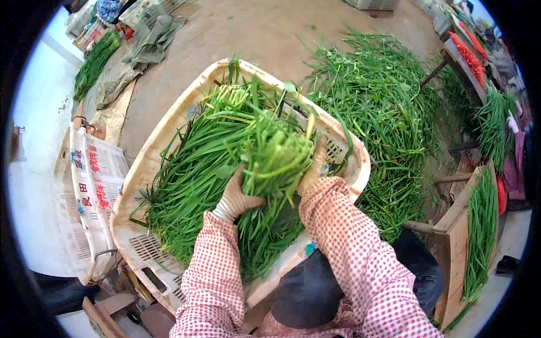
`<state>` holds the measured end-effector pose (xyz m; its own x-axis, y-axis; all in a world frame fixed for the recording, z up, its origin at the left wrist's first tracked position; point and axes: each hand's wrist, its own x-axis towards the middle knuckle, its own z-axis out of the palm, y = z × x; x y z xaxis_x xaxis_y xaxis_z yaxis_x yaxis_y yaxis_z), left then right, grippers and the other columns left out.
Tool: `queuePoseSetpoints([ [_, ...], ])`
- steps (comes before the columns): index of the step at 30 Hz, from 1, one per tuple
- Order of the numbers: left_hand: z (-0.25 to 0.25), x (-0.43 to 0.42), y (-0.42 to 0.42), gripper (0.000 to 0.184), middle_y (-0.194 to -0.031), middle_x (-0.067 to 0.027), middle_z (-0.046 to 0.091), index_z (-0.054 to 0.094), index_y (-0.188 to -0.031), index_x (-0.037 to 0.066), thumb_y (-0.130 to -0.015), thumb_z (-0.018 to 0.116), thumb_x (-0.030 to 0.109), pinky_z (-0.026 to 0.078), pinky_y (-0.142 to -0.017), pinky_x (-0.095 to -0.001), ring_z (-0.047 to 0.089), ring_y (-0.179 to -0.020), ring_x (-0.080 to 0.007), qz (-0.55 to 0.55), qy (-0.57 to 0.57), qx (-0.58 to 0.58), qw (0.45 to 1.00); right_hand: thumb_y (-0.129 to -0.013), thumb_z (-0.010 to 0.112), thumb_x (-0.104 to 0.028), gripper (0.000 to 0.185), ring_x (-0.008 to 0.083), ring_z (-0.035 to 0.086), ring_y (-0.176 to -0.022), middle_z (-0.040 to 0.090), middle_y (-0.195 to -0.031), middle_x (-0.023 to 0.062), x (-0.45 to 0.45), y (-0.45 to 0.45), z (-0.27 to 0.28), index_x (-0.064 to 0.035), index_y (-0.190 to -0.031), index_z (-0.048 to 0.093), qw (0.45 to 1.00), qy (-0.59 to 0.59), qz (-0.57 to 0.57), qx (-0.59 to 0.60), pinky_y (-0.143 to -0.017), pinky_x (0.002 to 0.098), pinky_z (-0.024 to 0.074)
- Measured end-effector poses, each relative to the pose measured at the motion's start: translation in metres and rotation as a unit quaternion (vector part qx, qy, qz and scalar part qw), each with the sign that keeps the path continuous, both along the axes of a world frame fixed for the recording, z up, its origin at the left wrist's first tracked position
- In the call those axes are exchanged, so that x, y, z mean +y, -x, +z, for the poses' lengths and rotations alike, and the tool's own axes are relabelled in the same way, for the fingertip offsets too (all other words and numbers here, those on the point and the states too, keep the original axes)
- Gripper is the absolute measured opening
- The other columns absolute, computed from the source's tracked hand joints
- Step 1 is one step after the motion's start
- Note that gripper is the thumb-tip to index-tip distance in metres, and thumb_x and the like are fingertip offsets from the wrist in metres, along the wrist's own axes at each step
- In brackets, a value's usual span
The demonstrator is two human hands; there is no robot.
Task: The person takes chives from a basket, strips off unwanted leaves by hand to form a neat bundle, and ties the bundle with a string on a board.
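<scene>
The single view looks from the person's head, forward and steeply down, along the two sleeves of red-and-white checked cloth (363, 245), which enter from the near edge. It faces the mass of long, thin green leaves (197, 160) inside the large cream plastic crate (360, 163); this crate is close and occupies the middle. The lens is very wide, with a black curved border. The bare brown floor (253, 28) extends to the far side.
</scene>
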<state>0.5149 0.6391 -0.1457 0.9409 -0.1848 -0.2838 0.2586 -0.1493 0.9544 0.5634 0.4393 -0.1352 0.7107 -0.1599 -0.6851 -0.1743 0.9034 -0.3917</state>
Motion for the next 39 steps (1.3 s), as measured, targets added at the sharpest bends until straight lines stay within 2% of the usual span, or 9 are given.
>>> queuePoseSetpoints([
  [6,0.104,-0.036,0.043,0.09,-0.104,-0.0226,0.059,0.039,-0.124,-0.001,-0.051,0.085,0.025,0.048,-0.086,-0.0408,0.058,-0.099,-0.0385,-0.102,-0.315,-0.075,0.94,-0.085,0.05,-0.059,0.07,0.0256,0.061,-0.093,0.059,-0.112,0.0141,-0.022,0.036,0.04,-0.0051,-0.13,0.046,0.979,0.1,0.036,-0.172,-0.079,0.0386,0.0539],
  [14,0.131,-0.071,0.083,0.1,-0.112,-0.0259,0.048,0.04,-0.123,-0.002,-0.045,0.086,0.041,0.044,-0.086,-0.0479,0.052,-0.097,-0.044,0.013,-0.254,-0.301,0.919,-0.085,0.062,-0.04,0.064,0.029,0.061,-0.098,0.055,-0.118,0.0178,-0.023,0.089,0.074,-0.0005,-0.13,0.042,0.926,-0.04,0.096,-0.364,-0.08,0.0428,0.0556],
  [17,0.133,-0.09,0.073,0.079,-0.115,-0.0184,0.052,0.045,-0.122,0.002,-0.062,0.08,0.039,0.047,-0.085,-0.0435,0.056,-0.099,-0.0352,0.218,0.5,0.202,0.814,-0.086,0.061,-0.039,0.059,0.0281,0.06,-0.101,0.053,-0.12,0.0178,-0.021,0.09,0.087,-0.0005,-0.128,0.043,0.934,-0.052,0.17,-0.31,-0.083,0.0429,0.0546],
  [27,0.119,-0.065,0.053,0.048,-0.131,-0.0133,0.051,0.05,-0.129,0.007,-0.094,0.048,0.04,0.035,-0.105,-0.0458,0.048,-0.119,-0.0292,-0.025,0.688,0.368,0.625,-0.063,0.078,-0.054,0.106,0.0292,0.05,-0.117,0.043,-0.134,0.0144,-0.021,0.106,0.108,-0.0112,-0.143,0.023,0.909,0.073,0.228,-0.342,-0.098,0.0413,0.0438],
  [30,0.134,-0.076,0.054,0.048,-0.13,-0.0131,0.052,0.05,-0.128,0.006,-0.091,0.05,0.037,0.034,-0.105,-0.0439,0.049,-0.118,-0.0292,0.035,0.504,0.358,0.785,-0.04,0.093,-0.039,0.142,0.0293,0.035,-0.13,0.029,-0.144,0.0128,-0.038,0.119,0.103,-0.0121,-0.148,0.005,0.744,0.339,0.308,-0.486,-0.108,0.0408,0.0315],
  [33,0.105,-0.09,0.052,0.053,-0.124,-0.0137,0.056,0.047,-0.128,0.005,-0.085,0.059,0.034,0.036,-0.103,-0.0377,0.051,-0.115,-0.0275,-0.196,0.425,0.179,0.866,-0.047,0.091,-0.016,0.131,0.0256,0.048,-0.118,0.044,-0.133,0.0132,-0.035,0.116,0.101,-0.0113,-0.148,0.008,0.832,0.275,0.268,-0.401,-0.099,0.0375,0.0422],
  [34,0.11,-0.086,0.058,0.066,-0.125,-0.0141,0.055,0.043,-0.13,0.004,-0.078,0.067,0.037,0.039,-0.101,-0.0376,0.051,-0.115,-0.0262,-0.205,0.118,0.025,0.971,-0.049,0.091,-0.016,0.128,0.0245,0.052,-0.113,0.049,-0.128,0.0133,-0.043,0.112,0.104,-0.0112,-0.147,0.01,0.793,0.365,0.297,-0.387,-0.095,0.0363,0.046],
  [35,0.115,-0.081,0.065,0.08,-0.126,-0.0145,0.053,0.039,-0.132,0.004,-0.07,0.075,0.04,0.041,-0.099,-0.0374,0.051,-0.115,-0.025,-0.205,-0.224,-0.067,0.95,-0.054,0.088,-0.014,0.119,0.0226,0.058,-0.102,0.056,-0.118,0.0127,-0.041,0.11,0.105,-0.0114,-0.147,0.013,0.827,0.341,0.303,-0.33,-0.087,0.0351,0.0501],
  [39,0.169,-0.09,0.072,0.085,-0.115,-0.0246,0.056,0.037,-0.13,0.001,-0.064,0.076,0.04,0.048,-0.087,-0.0418,0.058,-0.102,-0.0383,-0.205,-0.349,-0.034,0.914,-0.064,0.082,-0.011,0.078,0.0176,0.06,-0.096,0.06,-0.109,0.0091,-0.035,0.104,0.106,-0.0029,-0.13,0.042,0.898,0.176,0.273,-0.297,-0.085,0.0325,0.0501],
])
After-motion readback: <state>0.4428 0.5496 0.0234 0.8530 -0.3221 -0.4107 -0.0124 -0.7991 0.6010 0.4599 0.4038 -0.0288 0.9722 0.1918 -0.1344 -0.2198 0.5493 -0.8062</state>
